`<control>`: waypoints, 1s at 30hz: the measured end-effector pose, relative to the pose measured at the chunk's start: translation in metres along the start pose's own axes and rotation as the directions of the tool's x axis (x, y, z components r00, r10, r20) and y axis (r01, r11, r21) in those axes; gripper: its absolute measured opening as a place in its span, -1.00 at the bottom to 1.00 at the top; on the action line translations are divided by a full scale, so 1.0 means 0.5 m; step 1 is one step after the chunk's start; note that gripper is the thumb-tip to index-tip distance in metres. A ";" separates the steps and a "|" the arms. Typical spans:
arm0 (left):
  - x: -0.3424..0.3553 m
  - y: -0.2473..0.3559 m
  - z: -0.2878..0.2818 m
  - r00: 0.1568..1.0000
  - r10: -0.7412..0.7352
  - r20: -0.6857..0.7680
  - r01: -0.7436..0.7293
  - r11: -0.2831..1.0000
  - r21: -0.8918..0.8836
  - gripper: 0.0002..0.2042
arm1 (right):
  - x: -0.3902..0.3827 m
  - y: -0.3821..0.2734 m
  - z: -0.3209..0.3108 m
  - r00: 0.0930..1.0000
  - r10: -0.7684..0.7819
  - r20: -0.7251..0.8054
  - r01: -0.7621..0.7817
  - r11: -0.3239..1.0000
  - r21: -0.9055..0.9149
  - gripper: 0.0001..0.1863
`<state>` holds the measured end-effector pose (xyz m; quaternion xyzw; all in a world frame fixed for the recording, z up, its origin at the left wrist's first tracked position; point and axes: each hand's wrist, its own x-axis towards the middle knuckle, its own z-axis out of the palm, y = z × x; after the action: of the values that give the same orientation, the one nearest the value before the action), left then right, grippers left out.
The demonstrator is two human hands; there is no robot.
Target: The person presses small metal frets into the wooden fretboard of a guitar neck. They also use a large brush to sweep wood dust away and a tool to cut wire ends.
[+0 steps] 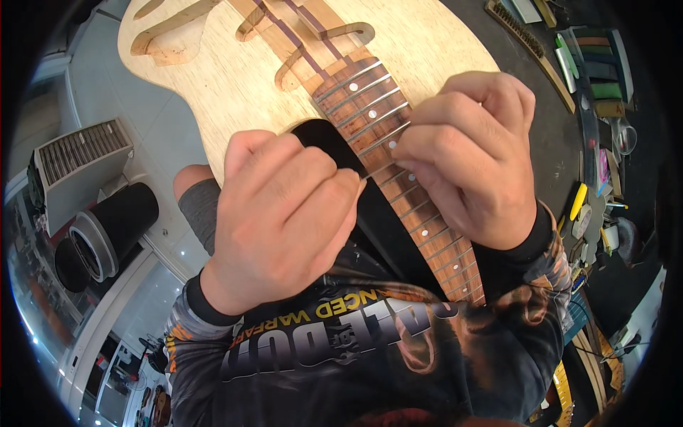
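Note:
An unfinished, pale wood guitar body [441, 43] lies in front of me, with routed cavities at the top. Its dark brown fretboard [425, 206] runs down toward my chest, carrying silvery frets and white dot inlays. My left hand [284, 206] is closed in a pinch just left of the fretboard. Over the fretboard's right edge, my right hand [473, 153] is pinched as well. Between both sets of fingertips stretches a thin strip [380, 171] that looks like fret wire, crossing the fretboard. Its ends are hidden in my fingers.
On the dark workbench [544, 128] to the right lie a wooden-handled brush [530, 46], a yellow-handled tool [578, 201] and a rack of coloured blocks [605, 64]. A black cylinder [128, 210] and a slatted box [85, 153] stand on the left.

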<state>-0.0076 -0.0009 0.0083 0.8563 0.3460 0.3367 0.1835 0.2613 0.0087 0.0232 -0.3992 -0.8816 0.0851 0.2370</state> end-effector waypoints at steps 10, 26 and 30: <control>-0.005 -0.001 -0.003 1.000 0.011 0.011 -0.011 1.000 0.009 -0.74 | 0.010 0.001 -0.001 1.000 -0.022 -0.007 0.022 0.999 -0.032 -0.65; -0.009 -0.015 -0.007 1.000 -0.001 -0.010 0.001 1.000 0.014 -0.73 | 0.021 0.003 0.016 0.996 -0.074 -0.052 0.069 0.994 -0.089 -0.64; -0.020 -0.010 -0.004 0.999 0.007 -0.037 -0.008 1.000 -0.011 -0.73 | 0.016 -0.009 0.010 0.996 -0.082 -0.025 0.079 0.993 -0.092 -0.64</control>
<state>-0.0168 -0.0042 0.0026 0.8503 0.3442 0.3549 0.1805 0.2512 0.0119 0.0232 -0.3749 -0.8965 0.0297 0.2344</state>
